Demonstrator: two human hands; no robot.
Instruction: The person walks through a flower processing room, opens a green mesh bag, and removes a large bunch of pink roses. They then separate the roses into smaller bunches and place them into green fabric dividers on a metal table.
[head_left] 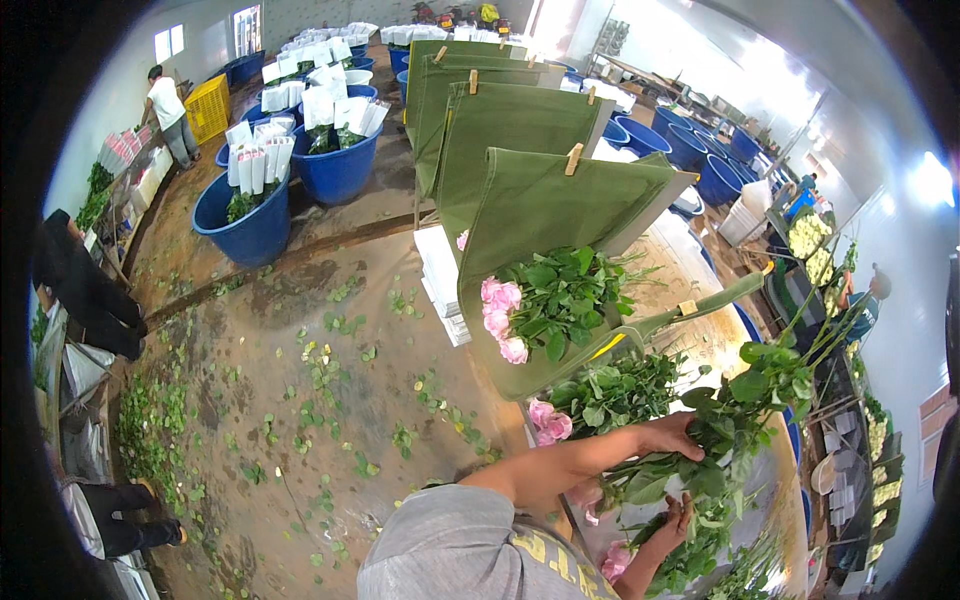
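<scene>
My left hand (672, 436) reaches across to the right and closes around leafy green rose stems (755, 388), whose long ends point up and away. Below it, my right hand (672, 528) is among the leaves with its fingers bent and apart; no stem shows clearly in its grip. Pink rose heads (617, 560) lie at the left of the bunch, close to my right forearm. Another bunch of pink roses (550, 424) rests just beyond my left forearm. Farther off, more pink roses (503, 310) lie on a green cloth sling (500, 378).
Green cloth panels (560, 200) with wooden clothespins stand in a row ahead. White paper sheets (442, 285) hang beside them. Blue tubs (245, 225) hold wrapped bunches. Fallen leaves (320, 375) litter the floor. People (172, 115) stand along the left and right sides.
</scene>
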